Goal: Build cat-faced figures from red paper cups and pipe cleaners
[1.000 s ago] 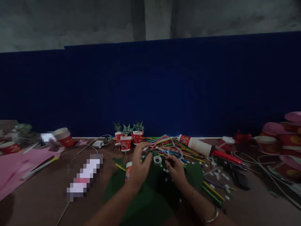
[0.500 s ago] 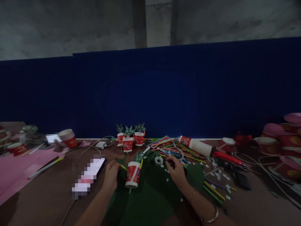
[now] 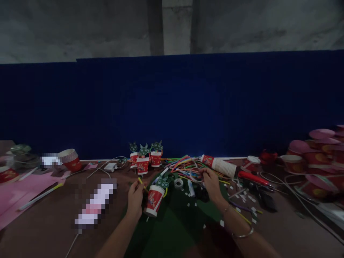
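My left hand (image 3: 135, 199) pinches the yellow pipe cleaner (image 3: 141, 182) that sticks out from the side of a red paper cup (image 3: 155, 201). The cup tilts over a dark green sheet (image 3: 177, 224), a dark green cat-like cutout face (image 3: 162, 182) at its top and a second yellow stem curving on its right. My right hand (image 3: 212, 183) is closed at the fingertips near the pile of coloured pipe cleaners (image 3: 185, 165); anything in them is too small to make out. A tape roll (image 3: 178, 184) and a small white tube (image 3: 191, 188) lie between my hands.
Finished-looking cup figures (image 3: 142, 165) stand at the back, beside a stack of paper cups (image 3: 223, 167) lying down. White scraps, red-handled scissors (image 3: 254, 177) and pink-topped cups (image 3: 317, 157) are on the right. A phone (image 3: 96, 204), charger (image 3: 110, 167) and pink paper (image 3: 32, 193) lie left.
My right hand has moved up and right toward the pipe cleaner pile, leaving the white tube in view. My left hand has shifted right onto the yellow stem, and the cup now leans more to the right.
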`<action>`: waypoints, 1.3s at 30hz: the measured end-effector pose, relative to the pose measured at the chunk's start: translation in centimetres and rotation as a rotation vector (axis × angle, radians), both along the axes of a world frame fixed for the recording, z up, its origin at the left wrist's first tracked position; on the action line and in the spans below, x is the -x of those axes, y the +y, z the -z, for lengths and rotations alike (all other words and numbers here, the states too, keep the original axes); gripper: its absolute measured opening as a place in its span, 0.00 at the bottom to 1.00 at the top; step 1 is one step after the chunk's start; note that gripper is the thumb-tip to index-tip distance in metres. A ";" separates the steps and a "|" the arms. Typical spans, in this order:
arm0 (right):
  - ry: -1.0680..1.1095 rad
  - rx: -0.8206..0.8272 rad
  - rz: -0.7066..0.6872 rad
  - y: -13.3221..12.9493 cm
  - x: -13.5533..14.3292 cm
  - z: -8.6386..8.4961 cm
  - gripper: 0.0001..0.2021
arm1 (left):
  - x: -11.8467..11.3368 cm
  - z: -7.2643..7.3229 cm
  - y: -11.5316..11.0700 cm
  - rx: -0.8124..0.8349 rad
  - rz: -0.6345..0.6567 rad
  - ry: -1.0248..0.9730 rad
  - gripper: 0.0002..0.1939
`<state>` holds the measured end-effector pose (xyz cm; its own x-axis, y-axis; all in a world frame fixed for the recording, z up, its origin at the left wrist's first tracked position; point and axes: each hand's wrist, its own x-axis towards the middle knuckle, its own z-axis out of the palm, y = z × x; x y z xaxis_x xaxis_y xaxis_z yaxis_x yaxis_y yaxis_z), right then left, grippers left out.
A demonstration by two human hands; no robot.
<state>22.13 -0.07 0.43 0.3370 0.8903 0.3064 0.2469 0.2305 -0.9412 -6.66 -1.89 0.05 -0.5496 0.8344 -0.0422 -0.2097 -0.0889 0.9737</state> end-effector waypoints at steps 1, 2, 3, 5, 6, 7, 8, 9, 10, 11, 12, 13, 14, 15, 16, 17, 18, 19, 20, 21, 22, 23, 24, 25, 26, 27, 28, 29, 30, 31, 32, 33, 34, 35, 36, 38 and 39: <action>-0.065 0.031 0.010 0.2 -0.6 -0.4 0.11 | -0.4 0.0 0.0 0.002 0.042 -0.006 0.13; -0.175 0.066 0.005 0.3 -1.0 -0.8 0.12 | -0.9 0.1 -0.1 -0.001 0.066 -0.001 0.13; -0.303 0.102 -0.003 0.2 -1.0 -1.1 0.11 | -1.4 0.1 -0.1 -0.009 0.062 0.011 0.14; -0.586 0.169 -0.014 -0.4 -0.2 -1.3 0.10 | -2.6 0.2 -0.3 -0.028 0.012 0.051 0.16; -0.707 0.205 -0.016 -0.9 0.6 -1.3 0.10 | -3.1 0.3 -0.5 -0.038 -0.004 0.069 0.17; -0.815 0.225 -0.015 -1.3 1.5 -1.1 0.10 | -3.7 0.4 -0.6 -0.054 -0.008 0.078 0.18; -0.915 0.233 -0.006 -1.7 2.4 -0.7 0.12 | -4.2 0.5 -0.8 -0.071 0.003 0.082 0.19; -1.012 0.234 -0.018 -2.0 3.2 -0.4 0.14 | -4.6 0.6 -0.9 -0.080 0.019 0.078 0.20; -1.090 0.227 -0.026 -2.3 3.9 -0.1 0.15 | -4.8 0.7 -1.1 -0.085 0.043 0.068 0.22; -1.143 0.218 -0.032 -2.4 4.3 0.2 0.17 | -5.0 0.8 -1.3 -0.091 0.068 0.058 0.24; -1.170 0.213 -0.034 -2.5 4.6 0.4 0.17 | -5.1 0.9 -1.4 -0.094 0.091 0.056 0.25; -1.171 0.210 -0.027 -2.5 4.7 0.4 0.18 | -5.0 0.9 -1.6 -0.097 0.112 0.073 0.25; -1.149 0.204 -0.014 -2.4 4.8 0.2 0.19 | -4.9 1.0 -1.6 -0.099 0.131 0.107 0.25; -1.109 0.188 -0.001 -2.4 4.8 -0.2 0.19 | -4.8 1.1 -1.7 -0.100 0.152 0.156 0.24; -1.056 0.154 0.004 -2.4 4.9 -0.7 0.19 | -4.6 1.1 -1.7 -0.101 0.173 0.210 0.24; -0.993 0.100 -0.007 -2.5 5.2 -1.4 0.18 | -4.5 1.1 -1.7 -0.107 0.188 0.256 0.23; -0.921 0.025 -0.039 -2.6 5.6 -2.1 0.17 | -4.5 1.1 -1.6 -0.124 0.201 0.286 0.22; -0.846 -0.062 -0.099 -2.8 6.2 -2.8 0.16 | -4.5 1.2 -1.6 -0.153 0.215 0.295 0.22; -0.776 -0.146 -0.177 -3.0 7.0 -3.3 0.15 | -4.6 1.2 -1.6 -0.189 0.229 0.290 0.22; -0.728 -0.216 -0.248 -3.2 7.8 -3.8 0.15 | -4.6 1.2 -1.5 -0.224 0.247 0.281 0.22; -0.703 -0.266 -0.300 -3.4 8.7 -4.1 0.15 | -4.7 1.2 -1.6 -0.252 0.268 0.277 0.22; -0.700 -0.302 -0.342 -3.5 9.5 -4.2 0.15 | -4.8 1.2 -1.6 -0.270 0.284 0.283 0.22; -0.706 -0.325 -0.353 -3.7 10.1 -4.2 0.14 | -4.8 1.3 -1.7 -0.276 0.292 0.299 0.21; -0.716 -0.339 -0.347 -3.7 10.7 -4.1 0.14 | -4.9 1.3 -1.7 -0.276 0.289 0.322 0.21; -0.722 -0.350 -0.329 -3.7 11.1 -3.9 0.13 | -4.9 1.4 -1.8 -0.276 0.282 0.347 0.21; -0.719 -0.359 -0.306 -3.7 11.3 -3.7 0.13 | -4.9 1.4 -1.8 -0.279 0.276 0.370 0.20; -0.711 -0.368 -0.291 -3.7 11.4 -3.5 0.12 | -4.9 1.4 -1.8 -0.285 0.275 0.388 0.20; -0.701 -0.378 -0.283 -3.5 11.4 -3.3 0.12 | -4.9 1.4 -1.8 -0.290 0.281 0.401 0.19; -0.693 -0.388 -0.282 -3.4 11.3 -3.1 0.12 | -4.9 1.4 -1.8 -0.292 0.292 0.410 0.19; -0.691 -0.397 -0.280 -3.1 11.0 -3.0 0.12 | -4.9 1.4 -1.8 -0.288 0.300 0.414 0.19; -0.694 -0.402 -0.267 -2.8 10.7 -2.9 0.12 | -4.9 1.4 -1.8 -0.278 0.305 0.418 0.19; -0.698 -0.401 -0.240 -2.4 10.2 -2.8 0.12 | -4.9 1.4 -1.7 -0.263 0.304 0.425 0.18; -0.698 -0.391 -0.199 -1.9 9.6 -2.6 0.12 | -4.9 1.5 -1.6 -0.248 0.296 0.435 0.18; -0.693 -0.362 -0.148 -1.4 8.8 -2.5 0.13 | -4.9 1.5 -1.5 -0.232 0.280 0.447 0.18; -0.685 -0.311 -0.114 -1.0 8.0 -2.3 0.12 | -4.9 1.6 -1.5 -0.216 0.260 0.458 0.17; -0.708 -0.163 -0.091 -0.2 6.2 -1.6 0.12 | -4.8 1.8 -1.3 -0.177 0.231 0.469 0.17; -0.748 -0.075 -0.107 0.0 5.4 -1.2 0.12 | -4.8 1.8 -1.2 -0.153 0.228 0.463 0.17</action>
